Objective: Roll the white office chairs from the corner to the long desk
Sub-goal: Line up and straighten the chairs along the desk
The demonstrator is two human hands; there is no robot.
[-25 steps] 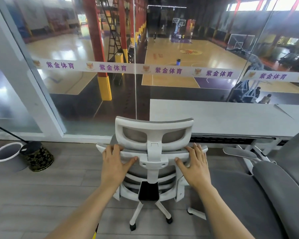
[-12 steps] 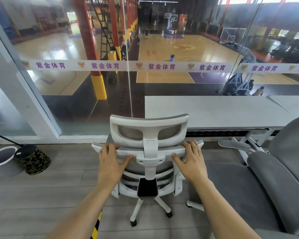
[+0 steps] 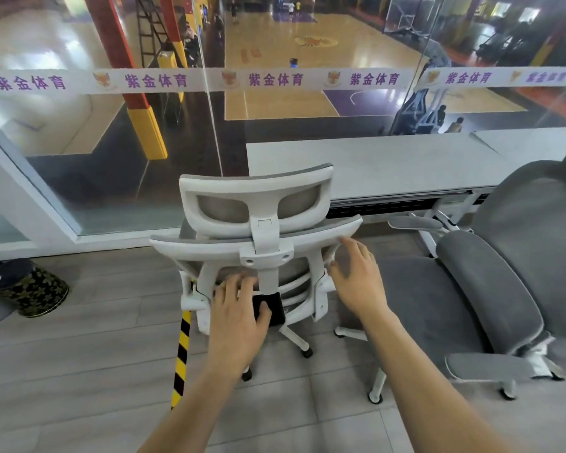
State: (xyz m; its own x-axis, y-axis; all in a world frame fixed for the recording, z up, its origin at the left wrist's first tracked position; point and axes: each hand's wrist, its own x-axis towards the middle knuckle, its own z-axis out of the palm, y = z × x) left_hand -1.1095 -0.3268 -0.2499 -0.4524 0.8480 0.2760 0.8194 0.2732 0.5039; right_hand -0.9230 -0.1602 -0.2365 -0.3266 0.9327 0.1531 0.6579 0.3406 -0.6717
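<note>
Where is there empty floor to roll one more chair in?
Bare floor lies left of the white chair, between it and the patterned bin by the glass wall. The right is crowded: the grey chair sits close beside it against the long desk.

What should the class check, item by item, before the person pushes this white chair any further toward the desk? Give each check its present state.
1. Left hand gripping the chair: not ok, it is open and low behind the backrest.
2. Right hand gripping: not ok, fingers spread near the backrest's right edge, not closed on it.
3. Chair faces the desk: ok, at the desk's left end.
4. Room beside the grey chair: ok, though the two sit close.
5. Wheels clear of the striped tape on the floor: cannot tell, the tape runs under the chair.
6. Bin out of the way: ok, far left.
</note>
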